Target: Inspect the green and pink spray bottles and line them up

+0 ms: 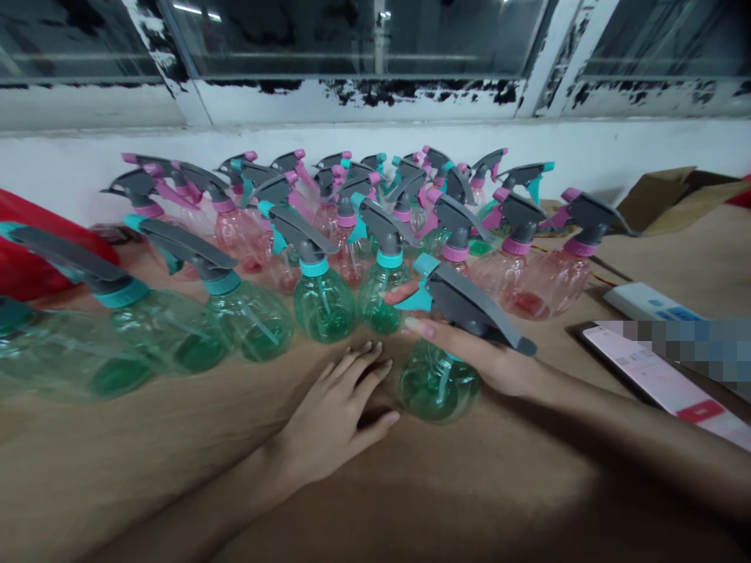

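My right hand (469, 344) grips a green spray bottle (437, 391) around its neck, below the grey and teal trigger head. The forefinger reaches up beside the trigger, and the bottle stands at or just over the table. My left hand (346, 403) lies flat on the wood to its left, fingers spread, holding nothing. Just beyond the left fingertips is another green spray bottle (325, 309). A further green bottle (381, 293) stands behind the gripped one, partly hidden by my right fingers.
Several pink spray bottles (235, 234) crowd toward the wall, mixed with green ones. More green bottles (249, 320) line the left. At right are a phone (651, 367), a white box (645, 301) and an open cardboard box (669, 203). Something red (47, 242) sits far left.
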`<move>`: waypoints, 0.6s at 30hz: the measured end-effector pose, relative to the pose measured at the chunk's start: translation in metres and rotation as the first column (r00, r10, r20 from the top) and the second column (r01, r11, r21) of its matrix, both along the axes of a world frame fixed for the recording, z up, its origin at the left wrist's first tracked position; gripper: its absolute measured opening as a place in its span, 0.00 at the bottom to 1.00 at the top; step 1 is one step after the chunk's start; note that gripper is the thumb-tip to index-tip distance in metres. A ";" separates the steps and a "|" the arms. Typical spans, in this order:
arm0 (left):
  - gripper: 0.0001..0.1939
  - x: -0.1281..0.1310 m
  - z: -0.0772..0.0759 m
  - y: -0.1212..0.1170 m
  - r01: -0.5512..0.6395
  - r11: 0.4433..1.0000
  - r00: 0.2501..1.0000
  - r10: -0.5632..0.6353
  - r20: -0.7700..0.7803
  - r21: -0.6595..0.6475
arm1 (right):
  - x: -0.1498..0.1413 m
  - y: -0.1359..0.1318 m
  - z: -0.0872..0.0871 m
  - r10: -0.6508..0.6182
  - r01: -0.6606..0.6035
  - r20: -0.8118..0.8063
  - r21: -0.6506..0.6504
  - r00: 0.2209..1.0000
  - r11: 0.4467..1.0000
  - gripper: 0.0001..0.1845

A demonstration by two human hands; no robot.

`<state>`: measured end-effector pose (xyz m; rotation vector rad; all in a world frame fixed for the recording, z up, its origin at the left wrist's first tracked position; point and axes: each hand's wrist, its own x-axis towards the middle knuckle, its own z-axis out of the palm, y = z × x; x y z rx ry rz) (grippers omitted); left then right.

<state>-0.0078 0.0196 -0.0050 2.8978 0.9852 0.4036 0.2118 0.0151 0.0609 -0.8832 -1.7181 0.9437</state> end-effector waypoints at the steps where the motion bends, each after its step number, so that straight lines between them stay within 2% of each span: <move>1: 0.28 0.000 0.000 0.000 0.005 1.000 1.000 -0.005 0.001 0.002 | 0.000 0.000 0.000 0.002 -0.002 0.004 0.000 1.000 1.000 0.24; 12: 0.28 0.000 -0.001 0.001 -0.006 1.000 1.000 0.005 -0.017 -0.015 | -0.002 0.000 0.002 0.004 -0.004 -0.027 -0.006 1.000 1.000 0.24; 18: 0.28 0.000 -0.001 0.001 0.003 1.000 1.000 -0.003 0.000 -0.003 | -0.001 0.000 0.002 -0.019 0.019 0.027 0.005 0.999 1.000 0.24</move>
